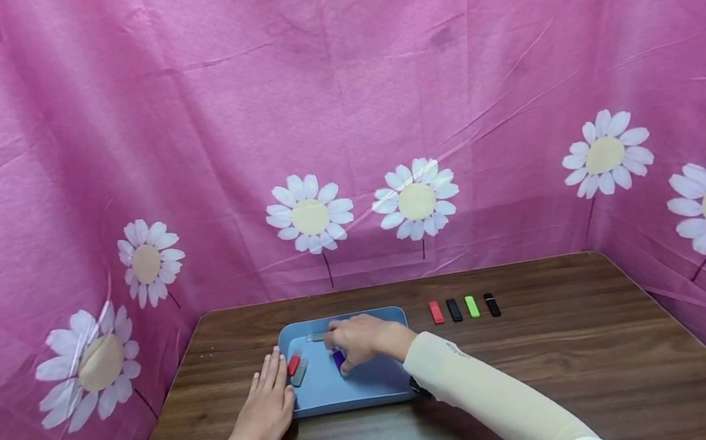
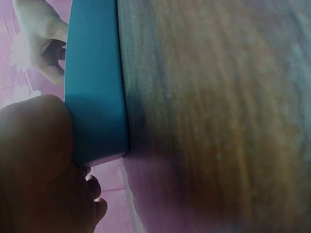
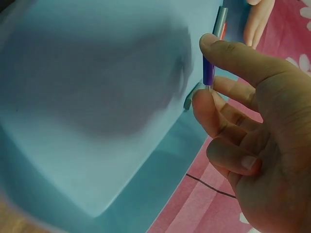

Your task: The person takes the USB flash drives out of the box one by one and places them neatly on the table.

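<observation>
A shallow blue tray (image 1: 381,388) lies on the wooden table. Along its left rim rests my left hand (image 1: 264,412), fingers straight and pointing away from me. My right hand (image 1: 366,339) reaches over the tray and pinches a purple USB stick (image 3: 209,73) between thumb and fingertips, as the right wrist view shows. Near the left hand's fingers, inside the tray, a red USB stick (image 1: 293,365) and a grey one (image 1: 299,374) lie side by side at a slant. A clear one (image 1: 317,337) lies near the back, partly behind the right hand's fingers.
Right of the tray stand four-cornered small sticks in a row: a red one (image 1: 435,313), a black one (image 1: 454,310), a green one (image 1: 472,307) and another black one (image 1: 493,305). A pink curtain (image 1: 335,114) with daisies surrounds the wooden table (image 1: 557,349).
</observation>
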`<state>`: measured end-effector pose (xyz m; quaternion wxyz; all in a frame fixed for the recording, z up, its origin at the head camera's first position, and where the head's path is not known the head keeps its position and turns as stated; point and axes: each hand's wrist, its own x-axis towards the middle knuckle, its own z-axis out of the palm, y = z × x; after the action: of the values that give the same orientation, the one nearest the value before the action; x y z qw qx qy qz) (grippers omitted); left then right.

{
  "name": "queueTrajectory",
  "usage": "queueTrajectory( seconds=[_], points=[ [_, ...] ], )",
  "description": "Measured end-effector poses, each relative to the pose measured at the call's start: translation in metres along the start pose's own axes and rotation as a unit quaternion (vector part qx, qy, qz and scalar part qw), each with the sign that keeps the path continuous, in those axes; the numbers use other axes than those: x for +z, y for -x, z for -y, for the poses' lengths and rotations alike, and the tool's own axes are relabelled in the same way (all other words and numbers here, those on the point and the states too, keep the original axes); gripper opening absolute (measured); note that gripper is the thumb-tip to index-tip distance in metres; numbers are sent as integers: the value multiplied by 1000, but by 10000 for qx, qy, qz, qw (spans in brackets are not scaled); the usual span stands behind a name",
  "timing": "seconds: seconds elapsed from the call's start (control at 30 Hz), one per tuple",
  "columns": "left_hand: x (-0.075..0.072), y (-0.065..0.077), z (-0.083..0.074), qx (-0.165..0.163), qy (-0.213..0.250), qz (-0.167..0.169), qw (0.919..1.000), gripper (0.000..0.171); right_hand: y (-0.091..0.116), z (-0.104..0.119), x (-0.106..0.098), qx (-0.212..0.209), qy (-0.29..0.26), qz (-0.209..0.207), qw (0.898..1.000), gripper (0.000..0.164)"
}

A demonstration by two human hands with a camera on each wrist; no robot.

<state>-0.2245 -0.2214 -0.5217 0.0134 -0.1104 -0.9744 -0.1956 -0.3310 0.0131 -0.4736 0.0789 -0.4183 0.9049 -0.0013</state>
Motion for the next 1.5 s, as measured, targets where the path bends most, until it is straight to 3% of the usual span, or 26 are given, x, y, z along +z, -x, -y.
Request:
queueTrajectory(
  seconds=[0.5, 1.17, 1.5],
  points=[
    [2, -1, 4, -84, -115, 147, 9998, 63, 23, -9, -7, -1, -156, -218, 9996, 53],
    [1, 1, 2, -15, -96, 8, 10000, 61, 53, -19, -9, 304, -386, -519, 9974, 54],
    [1, 0, 2, 43, -76, -13, 10000, 61, 65, -23, -6, 233, -403, -575, 9973, 53]
  ],
)
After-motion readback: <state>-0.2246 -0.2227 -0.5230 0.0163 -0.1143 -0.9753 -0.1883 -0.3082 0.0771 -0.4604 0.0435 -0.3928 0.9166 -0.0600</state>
